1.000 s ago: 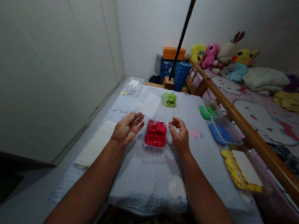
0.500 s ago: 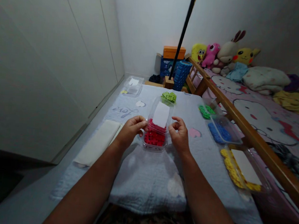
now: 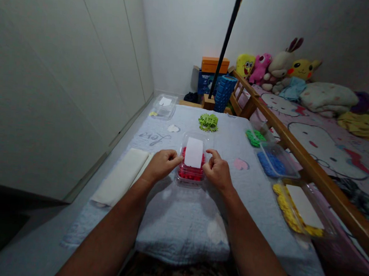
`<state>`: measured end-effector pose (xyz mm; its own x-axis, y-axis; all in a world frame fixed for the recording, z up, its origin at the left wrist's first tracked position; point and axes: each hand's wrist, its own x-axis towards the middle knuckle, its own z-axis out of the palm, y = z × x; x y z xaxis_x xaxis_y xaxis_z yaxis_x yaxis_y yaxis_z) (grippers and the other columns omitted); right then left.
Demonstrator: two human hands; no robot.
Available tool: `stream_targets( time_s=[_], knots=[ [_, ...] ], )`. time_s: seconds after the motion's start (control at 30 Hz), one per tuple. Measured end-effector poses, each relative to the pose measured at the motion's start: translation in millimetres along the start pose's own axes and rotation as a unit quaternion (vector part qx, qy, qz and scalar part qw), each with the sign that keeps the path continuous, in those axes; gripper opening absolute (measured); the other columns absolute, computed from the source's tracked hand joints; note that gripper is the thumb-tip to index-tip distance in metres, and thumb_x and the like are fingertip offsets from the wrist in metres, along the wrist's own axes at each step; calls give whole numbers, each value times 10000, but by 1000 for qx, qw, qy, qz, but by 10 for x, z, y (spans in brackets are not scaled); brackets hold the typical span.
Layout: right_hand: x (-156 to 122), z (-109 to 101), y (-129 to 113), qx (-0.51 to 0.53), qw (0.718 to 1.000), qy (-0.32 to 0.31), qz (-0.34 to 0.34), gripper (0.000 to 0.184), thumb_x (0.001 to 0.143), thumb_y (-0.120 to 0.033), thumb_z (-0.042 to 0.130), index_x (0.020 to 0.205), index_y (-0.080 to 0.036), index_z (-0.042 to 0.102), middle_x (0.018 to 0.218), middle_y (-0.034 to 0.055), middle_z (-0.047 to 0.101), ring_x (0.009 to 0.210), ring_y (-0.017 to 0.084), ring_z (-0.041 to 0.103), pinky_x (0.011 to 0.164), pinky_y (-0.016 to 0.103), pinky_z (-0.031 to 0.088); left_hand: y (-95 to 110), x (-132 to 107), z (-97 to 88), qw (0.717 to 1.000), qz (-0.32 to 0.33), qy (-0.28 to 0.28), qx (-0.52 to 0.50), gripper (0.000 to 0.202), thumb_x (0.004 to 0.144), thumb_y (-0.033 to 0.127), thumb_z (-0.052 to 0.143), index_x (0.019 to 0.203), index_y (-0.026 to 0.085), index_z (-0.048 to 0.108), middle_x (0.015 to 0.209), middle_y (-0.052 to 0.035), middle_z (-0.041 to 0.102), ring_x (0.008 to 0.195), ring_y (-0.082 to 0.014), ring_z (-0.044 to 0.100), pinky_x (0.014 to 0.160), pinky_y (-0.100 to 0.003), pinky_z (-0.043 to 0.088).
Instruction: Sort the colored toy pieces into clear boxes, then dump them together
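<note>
In the middle of the cloth-covered table stands a clear plastic container (image 3: pixel 189 181) holding red pieces (image 3: pixel 185 171). Its clear hinged lid, bearing a white label (image 3: pixel 194 152), is tilted low over the pieces. My left hand (image 3: pixel 163 165) is closed, thumb and fingers pinching the lid's left edge. On the opposite edge my right hand (image 3: pixel 218 169) grips with thumb and curled fingers, its index finger raised somewhat apart. Behind the container lies a heap of light green pieces (image 3: pixel 208 122). Whether the lid's front edge touches the rim is hard to make out.
Along the right edge sit clear boxes with green pieces (image 3: pixel 255 138), blue pieces (image 3: pixel 271 163) and yellow pieces (image 3: pixel 288 209). A folded cream cloth (image 3: pixel 121 176) lies at left, another clear box (image 3: pixel 164 106) at the far left corner. A wooden bed rail (image 3: pixel 299 151) borders the right side.
The lid has swung down toward me over the red pieces, its label now lower. Both hands have moved slightly down with it, and more of the light green heap shows behind.
</note>
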<state>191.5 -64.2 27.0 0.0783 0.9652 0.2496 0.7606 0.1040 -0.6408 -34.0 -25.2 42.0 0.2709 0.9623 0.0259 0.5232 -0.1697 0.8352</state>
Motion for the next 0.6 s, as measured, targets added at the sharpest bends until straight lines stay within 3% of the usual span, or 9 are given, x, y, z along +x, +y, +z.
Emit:
stream_targets(
  time_s=[0.33, 0.6],
  knots=[
    [-41, -54, -70, -151, 986, -73, 23, 713, 803, -209, 530, 1512, -135, 548, 785, 61, 770, 698, 225, 673, 660, 290, 410, 21, -17, -33, 990, -19, -65, 127, 370, 807, 492, 535, 557, 225, 478, 567, 3, 491, 587, -155, 466, 611, -318, 261],
    [-68, -127, -100, -151, 980, -127, 27, 886, 791, -240, 554, 1645, -103, 362, 793, 75, 780, 740, 265, 699, 700, 321, 447, -30, 8, -91, 986, -27, -129, 97, 394, 795, 494, 578, 522, 223, 491, 550, 4, 477, 573, -154, 434, 592, -321, 245]
  ],
)
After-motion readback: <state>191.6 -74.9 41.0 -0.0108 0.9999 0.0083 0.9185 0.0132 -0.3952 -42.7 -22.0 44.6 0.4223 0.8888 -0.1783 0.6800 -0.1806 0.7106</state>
